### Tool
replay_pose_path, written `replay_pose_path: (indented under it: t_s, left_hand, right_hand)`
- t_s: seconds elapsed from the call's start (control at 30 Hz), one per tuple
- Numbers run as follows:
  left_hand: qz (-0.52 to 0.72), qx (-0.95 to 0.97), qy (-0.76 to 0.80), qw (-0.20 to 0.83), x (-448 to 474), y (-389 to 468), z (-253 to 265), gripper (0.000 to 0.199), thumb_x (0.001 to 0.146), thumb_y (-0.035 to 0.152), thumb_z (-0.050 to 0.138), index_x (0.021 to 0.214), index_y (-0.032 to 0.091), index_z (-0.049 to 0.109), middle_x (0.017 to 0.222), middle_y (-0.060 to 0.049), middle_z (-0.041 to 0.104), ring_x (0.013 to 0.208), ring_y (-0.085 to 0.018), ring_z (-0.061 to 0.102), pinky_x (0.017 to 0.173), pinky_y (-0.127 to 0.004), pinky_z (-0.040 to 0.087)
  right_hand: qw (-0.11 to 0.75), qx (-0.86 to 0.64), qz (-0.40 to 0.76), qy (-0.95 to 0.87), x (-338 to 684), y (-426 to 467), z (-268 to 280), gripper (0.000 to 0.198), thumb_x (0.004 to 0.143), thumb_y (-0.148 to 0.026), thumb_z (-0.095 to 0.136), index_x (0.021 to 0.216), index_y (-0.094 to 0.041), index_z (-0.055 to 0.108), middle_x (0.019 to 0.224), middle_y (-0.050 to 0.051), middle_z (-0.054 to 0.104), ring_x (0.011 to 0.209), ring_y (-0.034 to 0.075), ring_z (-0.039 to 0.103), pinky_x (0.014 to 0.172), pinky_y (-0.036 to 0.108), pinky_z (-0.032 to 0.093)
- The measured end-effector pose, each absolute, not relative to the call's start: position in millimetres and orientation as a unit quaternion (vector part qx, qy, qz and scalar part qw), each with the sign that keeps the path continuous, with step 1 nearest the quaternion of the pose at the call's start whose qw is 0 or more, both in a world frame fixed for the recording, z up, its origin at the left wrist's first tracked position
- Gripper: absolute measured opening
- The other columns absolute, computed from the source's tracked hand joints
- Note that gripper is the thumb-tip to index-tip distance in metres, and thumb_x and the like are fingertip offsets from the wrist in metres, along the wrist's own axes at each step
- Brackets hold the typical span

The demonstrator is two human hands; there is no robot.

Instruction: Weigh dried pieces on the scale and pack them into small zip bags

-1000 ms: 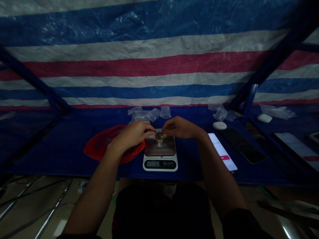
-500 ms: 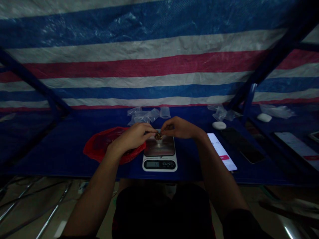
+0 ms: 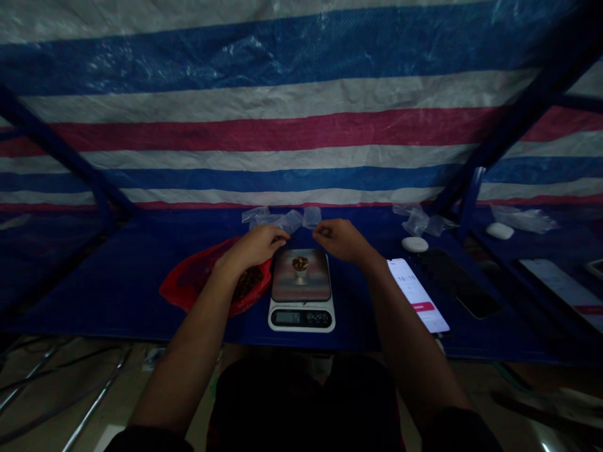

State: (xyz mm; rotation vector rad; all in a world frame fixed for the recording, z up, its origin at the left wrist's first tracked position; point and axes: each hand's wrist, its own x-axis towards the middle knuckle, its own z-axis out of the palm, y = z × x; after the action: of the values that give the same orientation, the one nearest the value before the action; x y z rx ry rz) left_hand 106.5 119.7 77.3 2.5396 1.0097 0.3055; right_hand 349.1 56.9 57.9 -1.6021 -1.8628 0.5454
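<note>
A small white cup (image 3: 300, 275), heaped with small brown pieces (image 3: 300, 263), stands upright on the metal plate of a white digital kitchen scale (image 3: 301, 318). Neither hand touches the cup. My left hand (image 3: 264, 245) hovers by the plate's far left corner, thumb and forefinger slightly apart with nothing visible between them. Beyond the far right corner, my right hand (image 3: 342, 240) has its fingers curled and the tips pinched; whatever is between them, if anything, is too small to make out. Partly under my left forearm lies an open red plastic bag (image 3: 181, 285) holding dark reddish-brown pieces (image 3: 248, 282).
Clear plastic bags (image 3: 264, 220) and a translucent plastic cup (image 3: 311, 217) lie behind the scale. To the right are a lit phone (image 3: 417, 295), a dark phone (image 3: 464, 285) and a white oval case (image 3: 414, 245). A striped tarp (image 3: 301, 135) hangs behind the blue table (image 3: 117, 270).
Both hands have drawn away from the small cup, the left leftward and the right rightward and back. The cup now stands untouched on the scale, in full view.
</note>
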Motion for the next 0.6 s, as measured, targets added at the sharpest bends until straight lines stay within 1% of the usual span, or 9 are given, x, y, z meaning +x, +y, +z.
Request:
replay_pose_path:
  t_s: [0.13, 0.2, 0.27, 0.33, 0.4, 0.43, 0.47, 0.53, 0.6]
  left_hand:
    - [0.212, 0.892, 0.365, 0.164, 86.5, 93.5, 97.7, 0.032, 0.104, 0.032, 0.053, 0.115, 0.020, 0.080, 0.120, -0.008, 0.081, 0.114, -0.026, 0.074, 0.106, -0.042, 0.055]
    - [0.253, 0.863, 0.413, 0.147, 64.6, 78.6, 106.8, 0.033, 0.103, 0.039, 0.053, 0.115, 0.021, 0.079, 0.119, -0.007, 0.080, 0.111, -0.026, 0.073, 0.104, -0.040, 0.056]
    - [0.265, 0.836, 0.464, 0.122, 40.2, 68.5, 108.5, 0.036, 0.103, 0.041, 0.051, 0.115, 0.022, 0.078, 0.117, -0.008, 0.079, 0.109, -0.026, 0.073, 0.101, -0.040, 0.057]
    - [0.236, 0.829, 0.491, 0.123, 18.7, 64.4, 100.4, 0.037, 0.100, 0.042, 0.051, 0.116, 0.020, 0.077, 0.116, -0.010, 0.079, 0.108, -0.027, 0.073, 0.100, -0.041, 0.057]
    - [0.158, 0.839, 0.493, 0.165, 3.4, 64.3, 85.3, 0.038, 0.092, 0.046, 0.060, 0.113, 0.019, 0.077, 0.116, -0.012, 0.079, 0.105, -0.029, 0.074, 0.097, -0.042, 0.058]
    - [0.121, 0.842, 0.492, 0.183, -1.5, 65.0, 77.0, 0.040, 0.087, 0.047, 0.066, 0.112, 0.019, 0.078, 0.117, -0.012, 0.079, 0.106, -0.030, 0.075, 0.097, -0.042, 0.058]
    - [0.100, 0.842, 0.494, 0.193, -4.8, 65.6, 69.3, 0.040, 0.085, 0.048, 0.067, 0.112, 0.019, 0.078, 0.120, -0.012, 0.079, 0.108, -0.030, 0.075, 0.097, -0.042, 0.058]
    - [0.085, 0.840, 0.499, 0.196, -7.5, 66.4, 58.0, 0.035, 0.087, 0.047, 0.065, 0.107, 0.022, 0.079, 0.119, -0.011, 0.080, 0.107, -0.030, 0.075, 0.095, -0.041, 0.058]
    - [0.092, 0.840, 0.501, 0.186, -6.9, 66.1, 53.5, 0.032, 0.093, 0.046, 0.058, 0.100, 0.024, 0.080, 0.111, -0.008, 0.082, 0.102, -0.028, 0.076, 0.092, -0.039, 0.057]
  right_hand:
    - [0.329, -0.583, 0.217, -0.710, 347.0, 56.4, 58.7, 0.023, 0.098, -0.029, 0.062, 0.087, -0.016, 0.078, 0.079, 0.006, 0.077, 0.068, 0.017, 0.066, 0.063, 0.028, 0.039]
    - [0.327, -0.591, 0.194, -0.712, 346.4, 56.4, 58.6, 0.026, 0.099, -0.033, 0.061, 0.083, -0.017, 0.076, 0.075, 0.005, 0.074, 0.065, 0.016, 0.061, 0.061, 0.028, 0.035]
    - [0.317, -0.603, 0.164, -0.713, 345.6, 56.7, 58.0, 0.031, 0.100, -0.037, 0.059, 0.079, -0.018, 0.073, 0.072, 0.004, 0.071, 0.062, 0.015, 0.056, 0.060, 0.030, 0.031]
    - [0.308, -0.611, 0.142, -0.716, 344.0, 57.0, 57.1, 0.035, 0.101, -0.039, 0.058, 0.075, -0.019, 0.069, 0.070, 0.004, 0.068, 0.060, 0.015, 0.052, 0.060, 0.031, 0.028]
    - [0.306, -0.612, 0.135, -0.716, 341.8, 57.2, 56.0, 0.038, 0.102, -0.040, 0.057, 0.072, -0.019, 0.066, 0.068, 0.003, 0.065, 0.059, 0.014, 0.049, 0.060, 0.031, 0.026]
    - [0.306, -0.612, 0.135, -0.716, 340.6, 57.3, 55.5, 0.038, 0.102, -0.040, 0.057, 0.071, -0.019, 0.065, 0.068, 0.003, 0.064, 0.058, 0.014, 0.048, 0.060, 0.031, 0.025]
    - [0.306, -0.613, 0.136, -0.716, 339.6, 57.5, 54.8, 0.038, 0.102, -0.040, 0.057, 0.070, -0.019, 0.064, 0.067, 0.003, 0.063, 0.058, 0.013, 0.047, 0.060, 0.031, 0.024]
    - [0.305, -0.615, 0.137, -0.714, 338.4, 57.9, 53.5, 0.039, 0.102, -0.040, 0.057, 0.070, -0.019, 0.063, 0.065, 0.002, 0.062, 0.057, 0.013, 0.046, 0.060, 0.031, 0.023]
    - [0.303, -0.620, 0.136, -0.710, 338.5, 58.5, 51.9, 0.038, 0.101, -0.039, 0.057, 0.070, -0.019, 0.063, 0.065, 0.002, 0.062, 0.057, 0.013, 0.045, 0.060, 0.031, 0.024]
